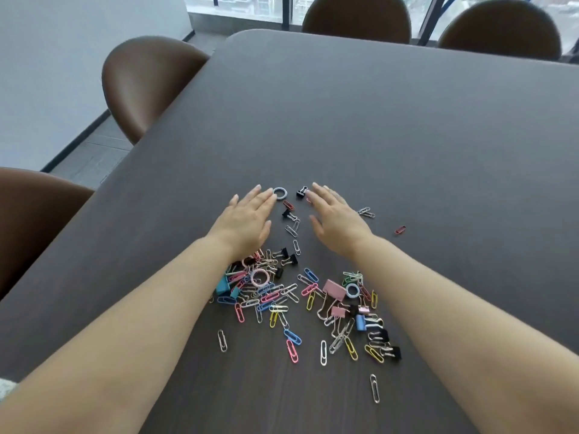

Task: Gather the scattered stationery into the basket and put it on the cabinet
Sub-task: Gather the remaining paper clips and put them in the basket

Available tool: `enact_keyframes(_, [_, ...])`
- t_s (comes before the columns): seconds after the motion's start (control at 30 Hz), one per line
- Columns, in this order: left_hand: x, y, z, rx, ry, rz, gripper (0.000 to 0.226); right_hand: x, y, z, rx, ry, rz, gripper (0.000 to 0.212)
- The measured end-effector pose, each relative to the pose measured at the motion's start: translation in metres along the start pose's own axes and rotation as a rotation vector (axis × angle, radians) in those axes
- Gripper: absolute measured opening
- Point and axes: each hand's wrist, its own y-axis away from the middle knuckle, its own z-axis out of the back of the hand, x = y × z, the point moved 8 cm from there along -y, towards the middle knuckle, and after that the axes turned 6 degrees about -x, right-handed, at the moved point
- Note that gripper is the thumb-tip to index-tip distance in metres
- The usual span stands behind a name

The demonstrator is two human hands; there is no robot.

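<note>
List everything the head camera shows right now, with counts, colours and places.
Wire paper clips: dozens; pink, blue, yellow, silver, green; scattered between the forearms.
Metal binder clips: several; black, pink, blue; mixed into that pile.
Small round rings: three; two pale blue, one pink; one by the left fingertips, two in the pile.
Dark grey table: one; under everything.
Brown rounded chairs: four; two left, two at the far side.
Basket: none visible.
Left hand: open, palm down beyond the pile.
Right hand: open, palm down beside it.
</note>
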Motion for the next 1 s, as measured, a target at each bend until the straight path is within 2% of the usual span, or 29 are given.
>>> enact_keyframes(0.13, [0.006,-0.038,-0.023,0.163,-0.020,-0.068,0.056,-0.008,-0.041,-0.021,0.139,0.056,0.013,0.053])
enact_keyframes(0.23, [0.011,-0.032,-0.034,0.155,0.044,-0.069,0.057,-0.011,-0.034,-0.036,0.151,0.158,0.068,0.055])
enact_keyframes(0.33, [0.012,-0.008,-0.033,0.131,0.109,-0.043,0.055,-0.008,-0.014,-0.037,0.138,0.163,0.105,0.054])
enact_keyframes(0.47, [-0.002,0.046,-0.031,0.188,0.166,-0.051,0.053,0.010,0.032,-0.033,0.234,0.075,0.159,0.051])
enact_keyframes(0.6, [-0.030,0.108,-0.032,0.256,0.159,-0.094,0.067,0.030,0.104,-0.032,0.344,-0.014,0.201,0.047])
enact_keyframes(0.7, [-0.044,0.134,-0.025,0.215,0.173,-0.110,0.071,0.037,0.135,-0.019,0.276,-0.109,0.154,0.040])
enact_keyframes(0.77, [-0.040,0.136,-0.008,0.063,0.174,-0.108,0.071,0.038,0.128,0.000,0.110,-0.146,0.081,0.033])
enact_keyframes(0.83, [-0.018,0.131,0.011,-0.132,0.146,-0.008,0.062,0.039,0.107,0.014,-0.031,-0.142,0.038,0.031])
enact_keyframes(0.87, [0.000,0.129,0.015,-0.164,0.120,0.096,0.059,0.040,0.094,0.016,-0.049,-0.134,0.023,0.032])
enact_keyframes(0.93, [0.038,0.131,0.007,-0.104,0.087,0.316,0.055,0.041,0.064,0.007,0.027,-0.092,-0.012,0.042])
enact_keyframes(1.0, [0.061,0.133,-0.010,0.011,0.072,0.428,0.059,0.039,0.033,-0.007,0.135,-0.008,-0.032,0.052])
